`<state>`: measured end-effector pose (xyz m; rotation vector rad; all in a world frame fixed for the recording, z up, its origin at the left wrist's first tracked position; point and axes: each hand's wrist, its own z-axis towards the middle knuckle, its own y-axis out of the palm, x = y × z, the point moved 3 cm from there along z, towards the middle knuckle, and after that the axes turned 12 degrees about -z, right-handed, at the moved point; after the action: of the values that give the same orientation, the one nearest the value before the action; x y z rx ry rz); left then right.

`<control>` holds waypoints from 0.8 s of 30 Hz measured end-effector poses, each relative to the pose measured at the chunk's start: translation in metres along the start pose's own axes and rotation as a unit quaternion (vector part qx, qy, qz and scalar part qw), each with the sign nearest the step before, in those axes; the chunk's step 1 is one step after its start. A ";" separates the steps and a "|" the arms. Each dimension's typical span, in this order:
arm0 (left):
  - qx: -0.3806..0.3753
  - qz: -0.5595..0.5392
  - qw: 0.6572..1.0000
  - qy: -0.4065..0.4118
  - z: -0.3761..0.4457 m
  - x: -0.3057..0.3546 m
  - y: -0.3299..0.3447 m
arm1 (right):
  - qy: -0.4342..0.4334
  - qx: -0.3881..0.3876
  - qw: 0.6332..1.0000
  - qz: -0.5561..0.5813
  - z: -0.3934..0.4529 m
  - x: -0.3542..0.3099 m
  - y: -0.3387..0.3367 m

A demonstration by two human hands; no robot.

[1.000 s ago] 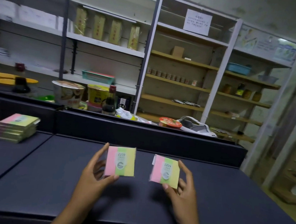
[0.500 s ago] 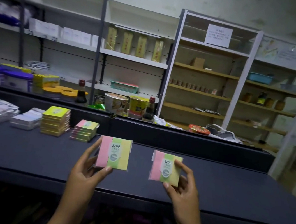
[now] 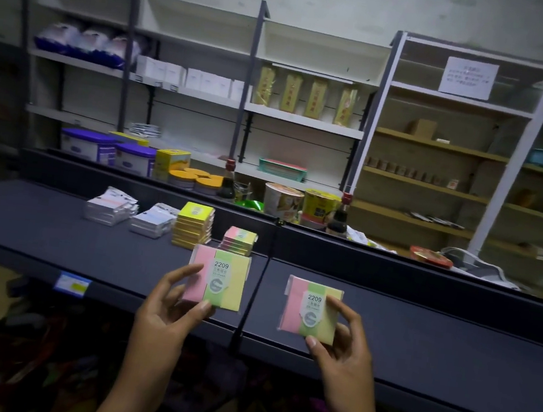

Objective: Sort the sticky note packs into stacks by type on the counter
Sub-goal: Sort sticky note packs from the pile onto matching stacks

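Left hand: the left hand (image 3: 169,306) pinches a square pink, green and yellow striped sticky note pack (image 3: 217,278) by its lower left corner, thumb on the front, fingers behind, held upright above the dark worktop (image 3: 417,349).
Right hand: the right hand (image 3: 341,346) grasps a second pink, green and yellow striped pack (image 3: 311,309) at its lower right corner, tilted slightly.
Pack labels: both read "2209"; the smaller print is too fine to read.
Matching stack: a low stack of pink, green and yellow packs (image 3: 239,241) sits on the worktop just behind the left-hand pack.
Other stacks: a taller stack of yellow-green packs (image 3: 193,226) stands beside it; further left lie two piles of white, seemingly plastic-wrapped packs (image 3: 152,223) (image 3: 109,209).
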<state>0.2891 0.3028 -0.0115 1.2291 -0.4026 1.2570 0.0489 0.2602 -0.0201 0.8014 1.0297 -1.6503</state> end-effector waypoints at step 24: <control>-0.004 0.045 0.998 0.053 0.141 -0.035 -0.016 | -0.050 -0.034 0.998 0.011 0.133 0.025 0.066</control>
<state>0.3422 0.1678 0.0044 1.1425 -0.3876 1.3907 0.1007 0.1198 -0.0028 0.6771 0.9978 -1.6108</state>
